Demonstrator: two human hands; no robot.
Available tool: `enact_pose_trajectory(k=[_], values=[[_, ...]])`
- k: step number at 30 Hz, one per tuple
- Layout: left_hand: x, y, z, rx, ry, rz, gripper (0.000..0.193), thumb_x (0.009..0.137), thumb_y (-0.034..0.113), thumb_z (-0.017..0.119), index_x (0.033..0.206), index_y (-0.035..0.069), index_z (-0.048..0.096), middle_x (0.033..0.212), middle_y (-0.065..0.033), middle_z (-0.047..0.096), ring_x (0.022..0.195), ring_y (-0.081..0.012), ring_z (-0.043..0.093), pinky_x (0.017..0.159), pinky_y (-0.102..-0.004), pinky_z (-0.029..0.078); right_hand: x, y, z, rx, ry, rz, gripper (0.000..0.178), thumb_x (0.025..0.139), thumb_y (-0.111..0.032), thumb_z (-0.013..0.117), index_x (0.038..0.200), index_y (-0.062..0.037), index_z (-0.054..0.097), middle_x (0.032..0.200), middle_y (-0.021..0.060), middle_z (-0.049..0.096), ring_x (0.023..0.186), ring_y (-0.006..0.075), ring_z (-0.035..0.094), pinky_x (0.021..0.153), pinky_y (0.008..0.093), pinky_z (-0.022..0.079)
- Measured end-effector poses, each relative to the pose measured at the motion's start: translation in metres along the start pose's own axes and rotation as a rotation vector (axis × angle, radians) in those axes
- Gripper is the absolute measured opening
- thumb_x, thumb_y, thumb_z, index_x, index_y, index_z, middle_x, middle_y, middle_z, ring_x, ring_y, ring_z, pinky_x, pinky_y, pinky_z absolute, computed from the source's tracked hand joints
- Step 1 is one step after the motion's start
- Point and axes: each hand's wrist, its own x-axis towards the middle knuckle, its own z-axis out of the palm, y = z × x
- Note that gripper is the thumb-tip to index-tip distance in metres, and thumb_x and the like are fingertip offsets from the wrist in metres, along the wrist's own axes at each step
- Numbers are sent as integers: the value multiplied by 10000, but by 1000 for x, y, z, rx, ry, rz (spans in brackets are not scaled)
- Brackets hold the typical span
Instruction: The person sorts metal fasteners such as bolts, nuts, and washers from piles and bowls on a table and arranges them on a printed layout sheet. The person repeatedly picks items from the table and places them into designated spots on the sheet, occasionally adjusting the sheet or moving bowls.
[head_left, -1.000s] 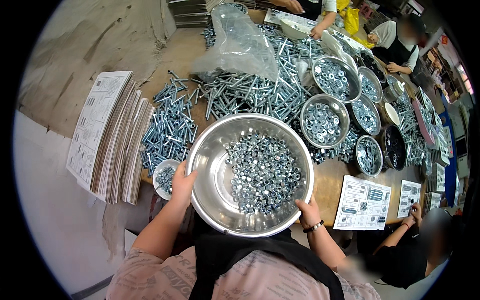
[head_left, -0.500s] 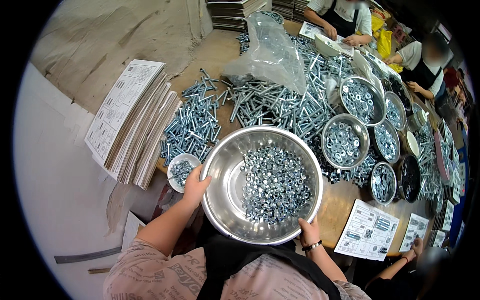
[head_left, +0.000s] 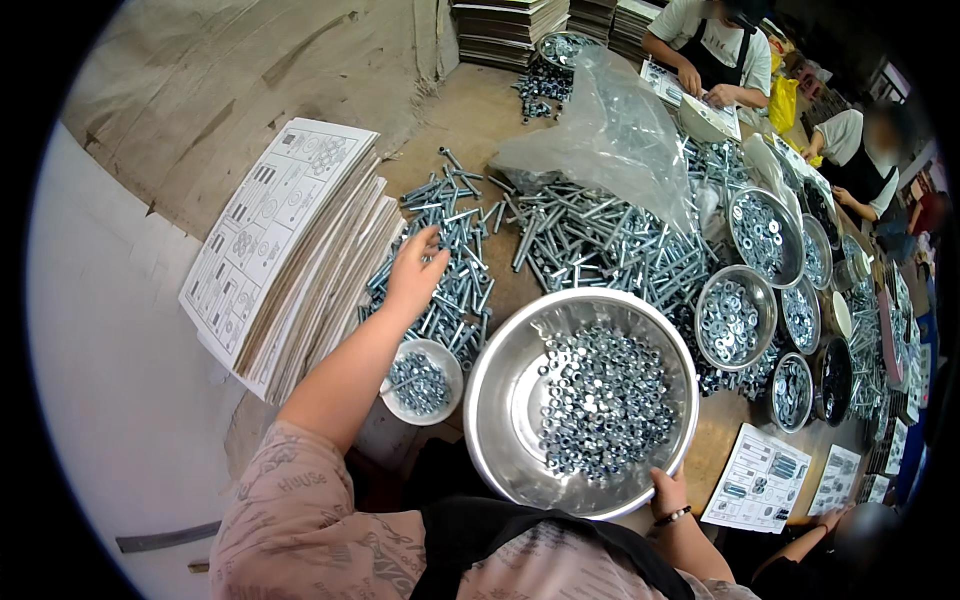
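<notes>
A large steel bowl (head_left: 512,400) is tilted toward me at the table's front, with many small nuts (head_left: 605,400) gathered in its right half. My right hand (head_left: 670,492) grips the bowl's near right rim, thumb over the edge. My left hand (head_left: 412,270) is off the bowl and reaches over a pile of loose bolts (head_left: 455,225), fingers apart, with nothing seen in it. Below that forearm, a small white bowl (head_left: 453,392) holds small metal parts (head_left: 420,385).
A tall stack of printed cards (head_left: 290,260) stands left of the bolts. Behind the bowl lie a larger bolt heap (head_left: 590,235) and a clear plastic bag (head_left: 610,140). Steel bowls of washers (head_left: 735,318) line the right. A printed sheet (head_left: 760,480) lies near right; co-workers sit beyond.
My left hand has let go of the steel bowl's left rim and moved forward over the bolts. My right hand still holds the bowl. The whole view has shifted.
</notes>
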Motion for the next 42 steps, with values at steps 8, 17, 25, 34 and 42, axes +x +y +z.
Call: enact_pose_trajectory(k=[8, 17, 25, 34, 42], values=[[138, -71, 42, 189, 78, -64, 427, 761, 204, 588, 1153, 40, 540, 1104, -206, 544, 999, -338, 537, 866, -390, 428, -4, 6, 13, 2, 205, -40, 461, 737, 2, 503, 1192, -18, 431, 1065, 96, 538, 929, 212, 541, 815, 335, 443], [262, -134, 65, 587, -50, -340, 467, 815, 112, 432, 1282, 114, 439, 1230, -191, 474, 1119, -348, 476, 937, -428, 391, -12, 12, 19, -93, 346, -27, 408, 725, -60, 551, 1122, 1, 479, 953, 66, 554, 843, 182, 530, 742, 308, 432], [307, -183, 65, 796, -46, -150, 361, 823, 94, 468, 1178, 105, 533, 1205, -170, 509, 1095, -348, 500, 898, -427, 421, -14, 6, 21, -47, 375, 63, 401, 728, -63, 564, 1115, 8, 488, 969, 82, 574, 852, 196, 550, 768, 329, 443], [351, -167, 64, 677, -83, -107, 272, 776, 153, 571, 1027, 60, 617, 1009, -203, 610, 937, -339, 593, 808, -406, 470, -20, 7, 22, -30, 396, 147, 407, 723, -55, 557, 1116, 20, 483, 973, 99, 579, 872, 224, 561, 791, 349, 446], [338, -160, 80, 649, -298, 76, 481, 725, 397, 644, 1128, 138, 594, 1094, -154, 575, 1030, -314, 540, 898, -387, 420, -20, 9, 21, 12, 417, 165, 400, 724, -55, 545, 1113, 15, 483, 984, 103, 571, 875, 236, 556, 789, 361, 444]])
